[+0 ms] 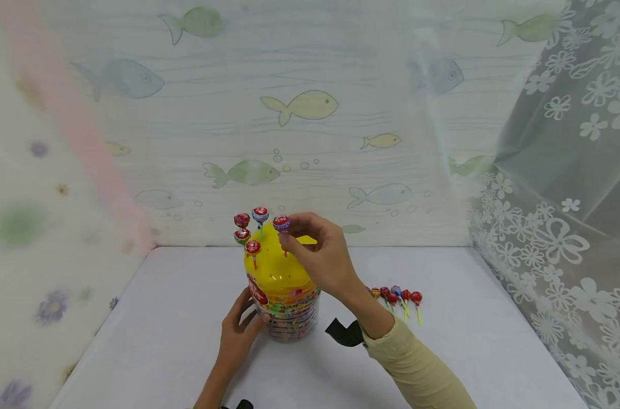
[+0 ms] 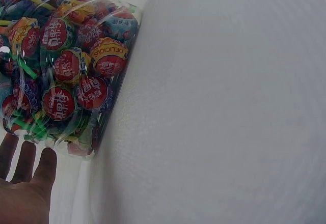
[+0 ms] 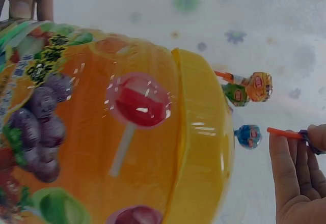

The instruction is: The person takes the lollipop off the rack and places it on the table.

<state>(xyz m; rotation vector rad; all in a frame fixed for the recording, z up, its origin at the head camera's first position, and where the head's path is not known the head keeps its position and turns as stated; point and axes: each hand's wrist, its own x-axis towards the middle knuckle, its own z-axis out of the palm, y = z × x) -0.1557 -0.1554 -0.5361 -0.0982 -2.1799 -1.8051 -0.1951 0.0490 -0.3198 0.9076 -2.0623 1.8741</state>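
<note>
In the head view, your right fingers [image 1: 312, 221] pinched a purple-and-red lollipop [image 1: 281, 224] above the yellow lid [image 1: 277, 271] of the candy tub [image 1: 291, 330], upright on the counter [image 1: 161, 341]; four standing lollipops [image 1: 253, 247] rose from the lid's left side, close enough that a stray knuckle might have knocked them askew, while loose lollipops [image 1: 417, 296] lay to the right, where your sleeve [image 1: 417, 363] could have swept them. In the left wrist view, your left fingers [image 2: 46, 165] were extended at the tub's lower side rather than wrapped round it, so a hard push from above could have slid or tipped it. In the right wrist view, the orange stick [image 3: 285, 133] pointed lidward but stood apart from it; a slanted approach would likely have missed a hole or bent the stick.
</note>
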